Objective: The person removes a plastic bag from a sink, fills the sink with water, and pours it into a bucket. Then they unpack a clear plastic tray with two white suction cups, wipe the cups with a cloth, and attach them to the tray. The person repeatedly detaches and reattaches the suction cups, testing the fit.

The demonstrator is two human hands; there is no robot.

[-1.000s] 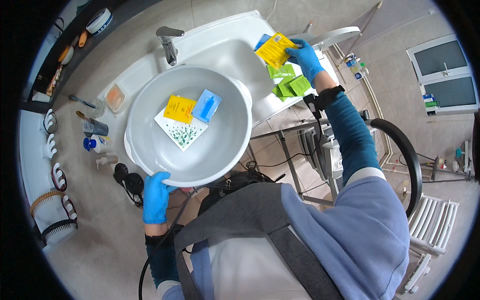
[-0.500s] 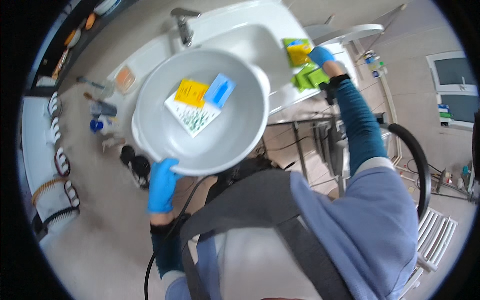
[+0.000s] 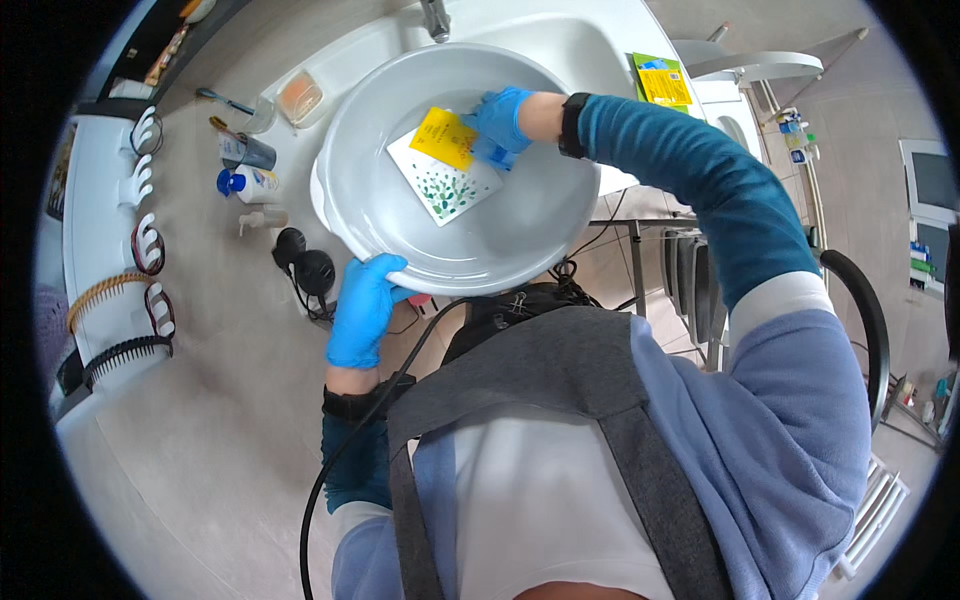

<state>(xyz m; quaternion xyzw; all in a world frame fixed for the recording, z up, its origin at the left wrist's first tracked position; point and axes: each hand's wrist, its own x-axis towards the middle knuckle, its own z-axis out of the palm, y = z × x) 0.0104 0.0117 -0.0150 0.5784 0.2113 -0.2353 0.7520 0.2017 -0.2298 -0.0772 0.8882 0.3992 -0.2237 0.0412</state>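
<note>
Clamping round grey plastic basin (image 3: 500, 250) with left blue-gloved fingers (image 3: 382, 266). Holding right fingers (image 3: 482, 118) beside dark-lettered square yellow packet (image 3: 440, 138); cannot tell closure.

This looks to me like a bathroom, probably in a home. Out beyond the left hand (image 3: 365, 312), where it grips the basin (image 3: 365, 200), I see a tap (image 3: 435, 18) and a white sink (image 3: 588, 45). Beyond and left of that grip stands a toothbrush (image 3: 224, 99) in a clear cup (image 3: 262, 116); closer to it, a blue-capped bottle (image 3: 258, 184) and a pump bottle (image 3: 264, 218). Well left of the grip, toothed hairbands (image 3: 130, 347) sit on a pale rack (image 3: 95, 230); far to its right is a window (image 3: 930, 178).
</note>
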